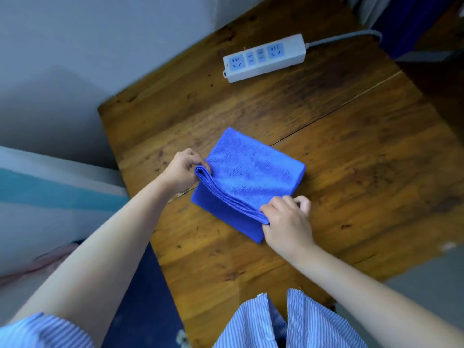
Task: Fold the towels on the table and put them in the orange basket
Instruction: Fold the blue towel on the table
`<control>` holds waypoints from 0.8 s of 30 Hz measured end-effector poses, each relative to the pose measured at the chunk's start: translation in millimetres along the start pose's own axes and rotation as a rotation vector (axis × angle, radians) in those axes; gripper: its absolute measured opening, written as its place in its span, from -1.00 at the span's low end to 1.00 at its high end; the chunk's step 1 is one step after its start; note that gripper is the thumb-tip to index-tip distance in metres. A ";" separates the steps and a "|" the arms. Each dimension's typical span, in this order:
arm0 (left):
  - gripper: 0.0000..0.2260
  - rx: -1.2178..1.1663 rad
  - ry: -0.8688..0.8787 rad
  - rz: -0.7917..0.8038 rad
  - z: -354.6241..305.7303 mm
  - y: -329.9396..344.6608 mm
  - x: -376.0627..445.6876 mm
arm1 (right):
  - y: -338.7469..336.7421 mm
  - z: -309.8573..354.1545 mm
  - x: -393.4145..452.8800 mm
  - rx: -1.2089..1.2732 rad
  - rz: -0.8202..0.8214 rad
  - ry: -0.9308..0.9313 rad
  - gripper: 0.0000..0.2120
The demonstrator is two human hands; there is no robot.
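Towel [247,172] first: we see a blue one, folded into a thick rectangle, lying near the middle of the wooden table [351,172]. Its layered edge faces us, lifted a little above the part of the cloth that lies flat beneath it.

Our left hand [182,172] pinches the left end of that layered edge between thumb and curled fingers. Our right hand [286,222] pinches the right end of the same edge, fingers curled round the stacked layers (how many layers, we cannot tell). Both forearms reach in from the near side of the towel, bare up to short striped sleeves.

Beyond the towel, toward the far edge of the table, a white power strip [265,57] with blue sockets lies flat, and its grey cable [346,36] runs off to the right of it. The strip is well apart from the towel.

Nearer to us than the towel, the front of a blue-and-white striped shirt [288,322] hangs over the table's near edge. To the left of the towel, past the table's side, we see a pale wall [75,59].
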State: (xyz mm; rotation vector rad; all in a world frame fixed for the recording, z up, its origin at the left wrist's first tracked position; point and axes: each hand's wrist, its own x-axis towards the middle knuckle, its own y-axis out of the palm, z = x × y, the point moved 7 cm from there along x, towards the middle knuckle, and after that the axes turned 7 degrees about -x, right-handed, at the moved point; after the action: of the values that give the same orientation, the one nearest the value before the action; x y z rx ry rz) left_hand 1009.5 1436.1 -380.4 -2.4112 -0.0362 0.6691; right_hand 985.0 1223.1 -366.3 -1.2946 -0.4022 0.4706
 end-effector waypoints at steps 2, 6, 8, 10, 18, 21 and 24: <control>-0.63 0.074 -0.068 -0.049 14.3 1.5 -7.3 | 8.7 10.2 -7.2 -0.013 -0.005 -0.006 -0.73; -0.72 0.171 -0.123 -0.046 34.5 4.4 -14.4 | 20.1 26.6 -17.7 -0.070 -0.009 -0.011 -0.83; -0.70 0.198 -0.090 -0.041 36.0 5.5 -18.3 | 24.6 31.5 -22.2 -0.084 -0.008 -0.009 -0.90; -0.67 0.235 -0.083 -0.019 38.1 8.9 -21.5 | 32.3 34.5 -26.2 -0.108 0.019 -0.004 -0.89; -0.54 0.143 -0.139 -0.081 46.0 22.0 -48.0 | 36.2 34.1 -39.5 -0.074 0.084 -0.108 -0.89; -0.66 0.088 -0.084 -0.339 38.2 17.5 -64.4 | 13.1 20.5 -10.3 0.058 -0.026 -0.133 -0.76; -0.70 0.097 0.056 -0.467 21.8 27.3 -71.0 | 7.0 11.5 37.2 0.021 -0.052 -0.186 -0.69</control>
State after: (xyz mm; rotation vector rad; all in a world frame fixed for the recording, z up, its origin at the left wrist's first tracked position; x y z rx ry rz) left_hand 933.6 1413.4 -378.6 -2.2111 -0.5136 0.3757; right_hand 1009.4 1254.1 -369.7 -1.2214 -0.5839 0.5518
